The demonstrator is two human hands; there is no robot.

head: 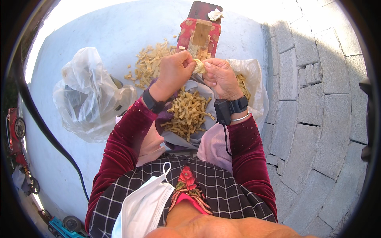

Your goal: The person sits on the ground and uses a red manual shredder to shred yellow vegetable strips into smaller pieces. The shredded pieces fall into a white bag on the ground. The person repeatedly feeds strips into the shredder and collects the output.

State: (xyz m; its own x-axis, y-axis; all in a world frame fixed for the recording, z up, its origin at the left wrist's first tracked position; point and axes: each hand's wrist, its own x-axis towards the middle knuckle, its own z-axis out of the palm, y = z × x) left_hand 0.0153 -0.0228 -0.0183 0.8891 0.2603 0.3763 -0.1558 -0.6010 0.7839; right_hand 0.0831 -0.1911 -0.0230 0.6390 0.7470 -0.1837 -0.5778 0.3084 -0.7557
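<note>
My left hand [175,71] and my right hand [223,78] meet above my lap. Between them they pinch a pale yellow, twisted strip [199,66], one end in each hand's fingertips. Just below, a grey cloth [190,140] across my knees bears a heap of small yellowish pieces [190,111], many pinched in the middle like knots. Beyond my hands lies a narrow bench [205,11] with a red patterned cloth [187,32] and a wooden block [202,32]. My fingers partly cover the bench's near end.
Loose pale strips [150,64] are piled beyond my left hand. A white woven sack [255,70] holding yellow strips [242,84] stands at right. A translucent plastic bag [92,92] sits at left, near a black cable [44,125]. Crumpled white paper [215,14] rests on the bench.
</note>
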